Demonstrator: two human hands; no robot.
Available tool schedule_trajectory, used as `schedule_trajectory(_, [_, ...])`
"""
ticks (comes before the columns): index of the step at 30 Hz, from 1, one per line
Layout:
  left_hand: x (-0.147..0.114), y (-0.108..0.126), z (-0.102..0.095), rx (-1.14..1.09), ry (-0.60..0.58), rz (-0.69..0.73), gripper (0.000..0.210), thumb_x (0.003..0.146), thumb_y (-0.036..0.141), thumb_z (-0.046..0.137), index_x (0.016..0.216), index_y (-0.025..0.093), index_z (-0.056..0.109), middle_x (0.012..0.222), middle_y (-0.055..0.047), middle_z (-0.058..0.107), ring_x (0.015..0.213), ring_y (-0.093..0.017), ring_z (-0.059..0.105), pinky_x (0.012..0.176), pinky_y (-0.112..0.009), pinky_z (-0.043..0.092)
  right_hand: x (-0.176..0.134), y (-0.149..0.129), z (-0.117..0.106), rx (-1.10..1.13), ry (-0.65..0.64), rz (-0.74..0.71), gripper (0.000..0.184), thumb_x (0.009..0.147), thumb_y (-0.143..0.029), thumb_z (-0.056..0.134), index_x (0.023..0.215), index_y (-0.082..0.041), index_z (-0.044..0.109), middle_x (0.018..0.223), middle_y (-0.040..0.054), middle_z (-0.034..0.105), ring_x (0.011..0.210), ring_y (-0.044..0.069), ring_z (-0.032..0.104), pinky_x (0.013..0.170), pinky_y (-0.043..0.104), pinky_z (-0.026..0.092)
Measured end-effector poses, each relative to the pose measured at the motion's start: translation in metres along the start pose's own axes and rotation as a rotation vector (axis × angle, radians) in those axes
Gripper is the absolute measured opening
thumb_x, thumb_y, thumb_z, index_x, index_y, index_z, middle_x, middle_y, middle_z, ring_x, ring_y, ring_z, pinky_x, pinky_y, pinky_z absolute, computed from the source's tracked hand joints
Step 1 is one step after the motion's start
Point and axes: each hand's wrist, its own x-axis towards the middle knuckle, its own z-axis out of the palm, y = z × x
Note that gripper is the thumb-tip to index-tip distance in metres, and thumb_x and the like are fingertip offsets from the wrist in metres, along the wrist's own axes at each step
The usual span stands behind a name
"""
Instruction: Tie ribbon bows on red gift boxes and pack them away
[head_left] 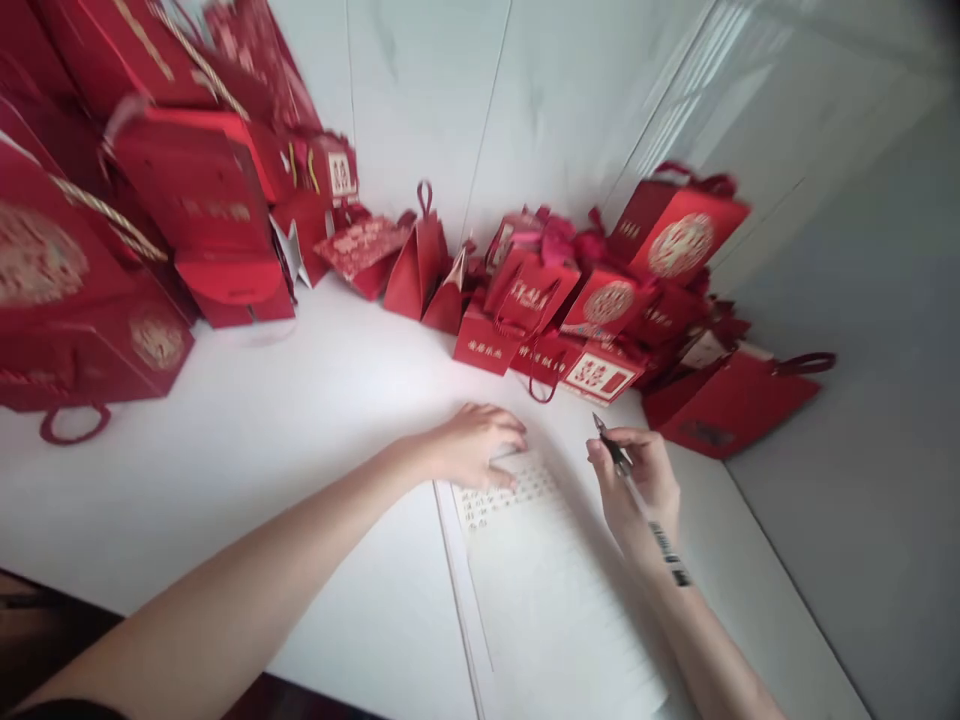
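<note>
A sheet or pad of writing paper (555, 600) lies on the white table, with several rows of handwriting near its top and a blank lower part. Across the paper's top edge rests my left hand (480, 445), fingers spread and holding nothing. To the right of the page, my right hand (641, 490) grips a pen (634, 480) between thumb and fingers. The pen has a clear barrel and a dark grip, and its tip points up and away, off the paper.
Red gift boxes (480, 340) with gold and white markings line the back of the white table (337, 400). Larger red gift bags (45, 260) with rope handles stand at the left. Another red bag (750, 400) leans near the grey wall (862, 450) at the right.
</note>
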Motion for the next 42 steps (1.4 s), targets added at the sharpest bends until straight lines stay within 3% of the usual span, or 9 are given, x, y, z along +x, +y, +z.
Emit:
schedule_trajectory(6, [-0.006, -0.004, 0.002, -0.051, 0.030, -0.023, 0.044, 0.065, 0.039, 0.073, 0.105, 0.023, 0.064, 0.126, -0.007, 0.054, 0.120, -0.026, 0.044, 0.102, -0.042, 0.028, 0.014, 0.028, -0.004, -0.264, -0.144, -0.206, 0.018, 0.088, -0.031, 0.038, 0.096, -0.021, 0.051, 0.089, 0.0060, 0.057, 0.077, 0.017, 0.060, 0.069, 0.028, 0.048])
schedule_trajectory(12, [-0.009, -0.004, 0.002, -0.082, 0.040, -0.060, 0.043, 0.064, 0.038, 0.074, 0.105, 0.026, 0.065, 0.127, -0.005, 0.054, 0.120, -0.026, 0.043, 0.103, -0.044, 0.027, 0.015, 0.034, -0.007, -0.270, -0.310, -0.228, 0.032, 0.083, -0.016, 0.028, 0.097, -0.022, 0.055, 0.098, 0.0084, 0.058, 0.086, 0.017, 0.060, 0.072, 0.027, 0.049])
schedule_trajectory(15, [-0.010, -0.002, 0.002, -0.077, 0.047, -0.064, 0.044, 0.064, 0.037, 0.074, 0.105, 0.025, 0.065, 0.127, -0.006, 0.054, 0.119, -0.025, 0.043, 0.103, -0.043, 0.027, 0.013, 0.037, -0.007, -0.257, -0.370, -0.214, 0.043, 0.080, -0.013, 0.027, 0.112, -0.025, 0.053, 0.093, 0.0057, 0.060, 0.085, 0.015, 0.061, 0.071, 0.025, 0.049])
schedule_trajectory(19, [-0.011, 0.000, 0.006, -0.089, 0.103, -0.074, 0.039, 0.063, 0.033, 0.073, 0.101, 0.025, 0.066, 0.123, -0.006, 0.057, 0.117, -0.025, 0.046, 0.102, -0.042, 0.028, 0.010, 0.036, -0.002, -0.153, -0.275, -0.112, 0.039, 0.083, -0.024, 0.030, 0.120, -0.022, 0.043, 0.079, 0.0019, 0.061, 0.070, 0.014, 0.061, 0.068, 0.025, 0.050])
schedule_trajectory(24, [-0.010, -0.002, 0.011, -0.252, 0.307, -0.129, 0.021, 0.072, 0.023, 0.060, 0.091, 0.018, 0.068, 0.104, -0.007, 0.067, 0.101, -0.021, 0.058, 0.096, -0.036, 0.038, 0.005, 0.032, 0.003, -0.057, -0.198, -0.020, 0.029, 0.080, -0.041, 0.038, 0.098, -0.022, 0.052, 0.075, 0.0024, 0.063, 0.060, 0.016, 0.061, 0.057, 0.026, 0.050])
schedule_trajectory(28, [-0.009, -0.006, 0.011, -0.354, 0.420, -0.204, 0.019, 0.077, 0.018, 0.050, 0.085, 0.014, 0.067, 0.095, -0.006, 0.069, 0.091, -0.018, 0.062, 0.086, -0.030, 0.046, 0.004, 0.035, 0.001, -0.038, -0.148, -0.018, 0.028, 0.076, -0.046, 0.042, 0.079, -0.023, 0.058, 0.077, 0.0049, 0.066, 0.055, 0.019, 0.061, 0.055, 0.030, 0.051])
schedule_trajectory(38, [-0.009, -0.013, 0.014, -0.551, 0.676, -0.336, 0.019, 0.074, 0.010, 0.047, 0.073, 0.014, 0.065, 0.083, -0.006, 0.070, 0.079, -0.016, 0.064, 0.077, -0.028, 0.049, 0.007, 0.038, -0.001, -0.017, -0.149, 0.033, 0.030, 0.067, -0.055, 0.045, 0.073, -0.029, 0.060, 0.066, 0.0032, 0.067, 0.062, 0.025, 0.066, 0.054, 0.030, 0.053])
schedule_trajectory(40, [-0.009, -0.013, 0.015, -0.576, 0.708, -0.353, 0.018, 0.074, 0.011, 0.048, 0.071, 0.014, 0.065, 0.082, -0.006, 0.070, 0.080, -0.017, 0.063, 0.078, -0.029, 0.049, 0.008, 0.041, -0.004, -0.025, -0.165, 0.002, 0.031, 0.065, -0.056, 0.048, 0.071, -0.029, 0.062, 0.069, 0.0031, 0.068, 0.059, 0.025, 0.065, 0.049, 0.031, 0.052])
schedule_trajectory(42, [-0.009, -0.014, 0.016, -0.599, 0.738, -0.379, 0.017, 0.075, 0.011, 0.049, 0.070, 0.014, 0.065, 0.081, -0.006, 0.069, 0.081, -0.018, 0.063, 0.079, -0.031, 0.048, 0.008, 0.041, -0.007, -0.071, -0.084, -0.052, 0.032, 0.064, -0.059, 0.052, 0.065, -0.029, 0.062, 0.068, 0.0029, 0.067, 0.052, 0.023, 0.062, 0.041, 0.030, 0.048])
